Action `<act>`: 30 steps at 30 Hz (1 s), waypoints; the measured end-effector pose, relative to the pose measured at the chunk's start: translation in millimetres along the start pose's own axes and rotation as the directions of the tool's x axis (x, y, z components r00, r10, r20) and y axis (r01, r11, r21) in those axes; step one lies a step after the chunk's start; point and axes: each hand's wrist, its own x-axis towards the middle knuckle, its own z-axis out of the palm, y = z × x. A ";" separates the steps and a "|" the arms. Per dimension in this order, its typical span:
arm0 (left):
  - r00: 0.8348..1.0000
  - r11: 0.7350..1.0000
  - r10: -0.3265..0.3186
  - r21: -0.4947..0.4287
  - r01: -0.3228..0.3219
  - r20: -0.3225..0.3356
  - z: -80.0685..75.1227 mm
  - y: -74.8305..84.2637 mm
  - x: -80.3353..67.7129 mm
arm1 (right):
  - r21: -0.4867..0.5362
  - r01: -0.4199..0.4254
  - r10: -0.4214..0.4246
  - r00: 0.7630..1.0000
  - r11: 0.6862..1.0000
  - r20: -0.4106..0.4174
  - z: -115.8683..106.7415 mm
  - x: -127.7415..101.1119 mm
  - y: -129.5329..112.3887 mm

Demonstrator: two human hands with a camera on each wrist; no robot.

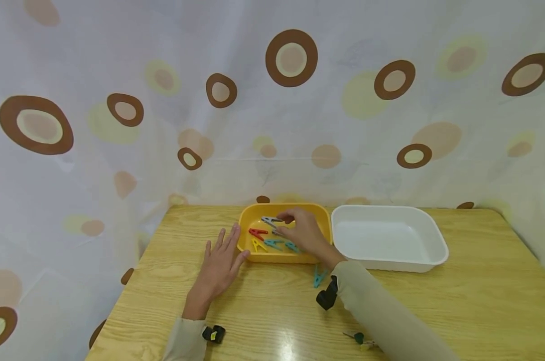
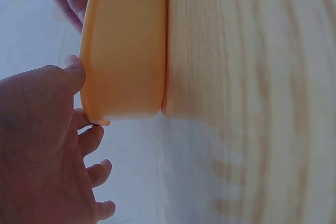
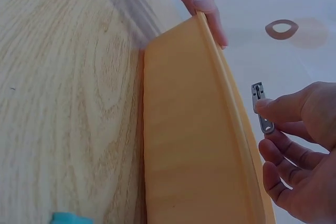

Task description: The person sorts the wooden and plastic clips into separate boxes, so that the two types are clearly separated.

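Observation:
My right hand is over the yellow tray, pinching a grey clothespin between thumb and fingers. Inside the tray lie a red clothespin, a yellow clothespin and teal clothespins, with another grey one partly covered by the right hand. My left hand rests at the tray's left front corner. Its thumb touches the rim, and its fingers are spread and fairly straight along the outer side.
A white tray stands right beside the yellow one. One teal clothespin lies on the wooden table in front of the yellow tray. Near the right sleeve is a small dark green object. A patterned curtain hangs behind the table.

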 end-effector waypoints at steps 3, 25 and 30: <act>1.000 1.000 0.005 0.007 -0.005 -0.005 -0.4 -0.1 1.0 | -0.003 0.000 0.000 1.000 1.000 0.002 1.9 7.5 0.3; 1.000 1.000 -0.002 0.016 0.001 0.008 0.4 -0.9 0.9 | -0.006 -0.053 0.053 0.995 0.999 0.087 25.5 41.6 11.1; 1.000 1.000 -0.005 0.018 0.005 0.013 0.3 -0.9 0.8 | -0.021 -0.067 0.069 0.992 0.998 0.103 31.4 48.4 13.3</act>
